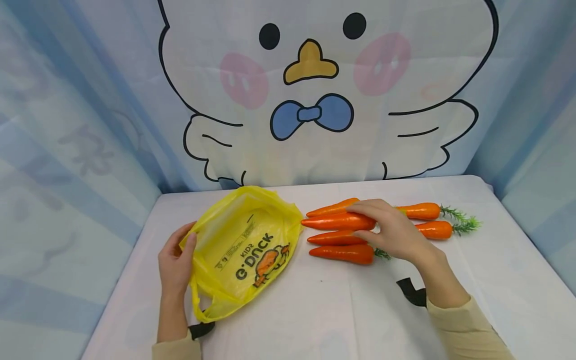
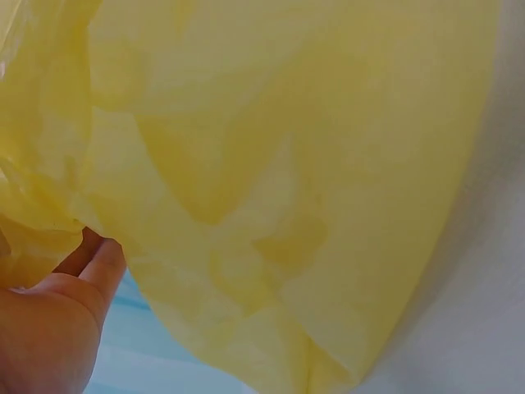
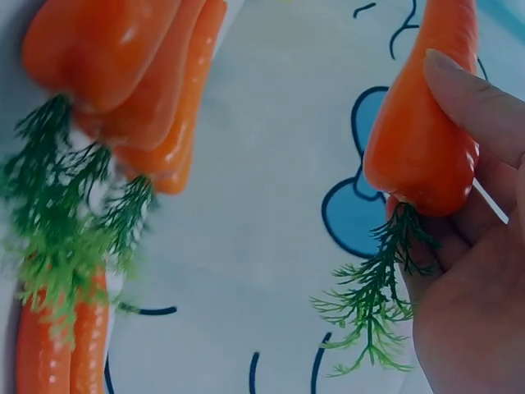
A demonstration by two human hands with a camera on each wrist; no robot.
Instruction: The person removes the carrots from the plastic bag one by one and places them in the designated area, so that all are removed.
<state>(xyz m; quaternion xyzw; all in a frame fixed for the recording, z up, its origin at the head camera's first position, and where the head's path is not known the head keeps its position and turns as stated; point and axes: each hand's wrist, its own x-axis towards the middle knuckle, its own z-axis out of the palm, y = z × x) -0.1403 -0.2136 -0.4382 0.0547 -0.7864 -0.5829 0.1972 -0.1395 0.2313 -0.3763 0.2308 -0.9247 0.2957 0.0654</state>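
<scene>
A yellow plastic bag point(image 1: 225, 235) printed with "G.DUCK KIDS" leans with its mouth spread on the left half of the table. My left hand point(image 1: 176, 262) grips the bag's left rim between thumb and fingers; the left wrist view shows bag film point(image 2: 328, 164) covering most of the fingertips. On the right, my right hand point(image 1: 400, 232) holds an orange toy carrot point(image 1: 337, 221), its narrow tip toward the bag. In the right wrist view this carrot point(image 3: 422, 148) is raised apart from the others, thumb on one side, green leaves hanging down.
Below and beside the held carrot lie several more carrots, the nearest one point(image 1: 339, 254) at the front. Two others point(image 1: 435, 230) lie farther right with leaves pointing right. A white cloth covers the table point(image 1: 315, 310). A curtain with a cartoon bird point(image 1: 310, 150) hangs behind.
</scene>
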